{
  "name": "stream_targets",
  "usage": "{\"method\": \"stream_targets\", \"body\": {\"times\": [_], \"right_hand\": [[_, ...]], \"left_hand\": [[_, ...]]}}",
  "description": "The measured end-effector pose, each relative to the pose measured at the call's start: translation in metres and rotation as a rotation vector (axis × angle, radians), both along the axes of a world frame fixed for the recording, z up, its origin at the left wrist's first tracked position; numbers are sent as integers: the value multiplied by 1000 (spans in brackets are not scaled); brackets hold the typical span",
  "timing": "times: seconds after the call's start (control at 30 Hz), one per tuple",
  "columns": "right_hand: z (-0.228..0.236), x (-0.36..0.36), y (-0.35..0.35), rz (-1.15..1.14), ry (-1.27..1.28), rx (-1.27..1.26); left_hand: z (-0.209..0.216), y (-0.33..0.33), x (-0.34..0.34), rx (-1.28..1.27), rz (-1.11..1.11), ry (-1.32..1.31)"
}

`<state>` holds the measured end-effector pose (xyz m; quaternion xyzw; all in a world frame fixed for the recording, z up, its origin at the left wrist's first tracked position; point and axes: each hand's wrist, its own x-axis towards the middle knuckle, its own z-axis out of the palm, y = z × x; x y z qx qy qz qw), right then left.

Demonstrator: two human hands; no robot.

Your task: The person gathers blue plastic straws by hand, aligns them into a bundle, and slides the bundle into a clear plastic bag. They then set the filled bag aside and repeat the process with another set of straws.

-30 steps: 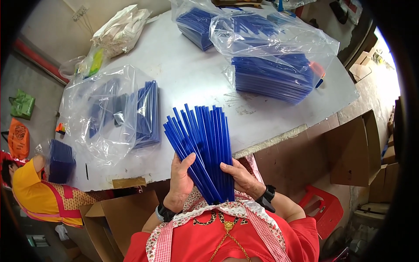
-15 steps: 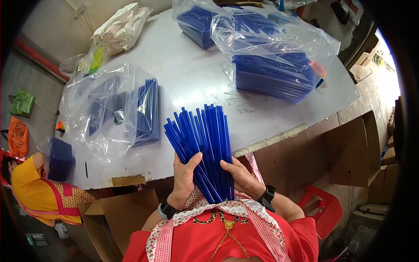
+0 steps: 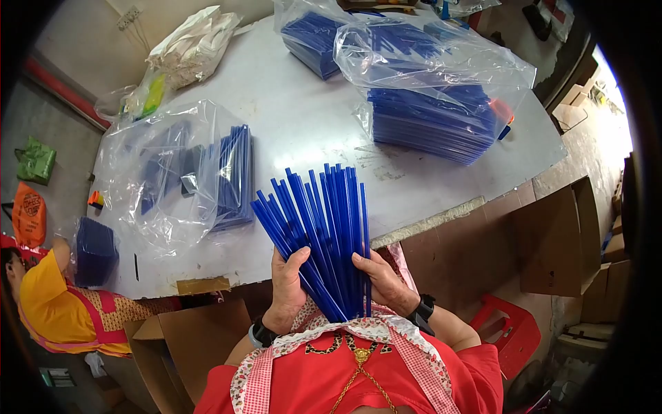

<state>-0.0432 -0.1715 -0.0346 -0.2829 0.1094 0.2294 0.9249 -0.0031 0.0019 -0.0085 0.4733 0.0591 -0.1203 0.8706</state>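
Note:
A fanned bundle of blue plastic tubes (image 3: 321,234) stands between my two hands at the table's near edge, its upper ends spread and uneven. My left hand (image 3: 288,283) grips the bundle's left side, thumb across the front. On the right side, my right hand (image 3: 385,279) is closed round the tubes with its thumb in front. One tube at the far right stands a little apart from the others. The fingers behind the bundle are hidden. Left of the bundle, a clear plastic bag (image 3: 165,179) lies partly over a stack of blue tubes (image 3: 234,176).
The white table (image 3: 296,124) bears a large bagged stack of blue tubes (image 3: 434,121) at the back right. Cardboard boxes stand at the left (image 3: 203,345) and right (image 3: 562,238). A red stool (image 3: 510,334) is at my right. A co-worker in yellow (image 3: 62,303) is at the left.
The tubes have fanned wider, their tops shifting left, and one tube has separated at the right. Both hands keep hold. The co-worker at the left has shifted slightly.

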Motion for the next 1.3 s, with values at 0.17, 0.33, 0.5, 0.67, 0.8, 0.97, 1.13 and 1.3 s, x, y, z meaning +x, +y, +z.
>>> {"method": "stream_targets", "body": {"times": [0.17,0.33,0.5,0.67,0.8,0.97,1.13,1.3], "right_hand": [[-2,-1,-1,-12,9,11],[2,0,-3,-21,-2,-18],[2,-3,-5,-50,-1,-4],[2,-2,-4,-69,5,45],[1,-2,-5,-75,3,61],[0,-3,-5,-81,17,57],[4,-5,-6,-65,6,52],[22,-2,1,42,-180,-283]], "left_hand": [[2,1,-3,-20,12,32],[15,-2,-4,-73,47,73],[13,3,-8,-95,31,108],[6,9,-5,-141,21,172],[5,12,-7,-200,10,218],[7,11,-8,-207,21,245],[8,10,-9,-194,16,222],[16,-9,-12,50,-1,64]]}}
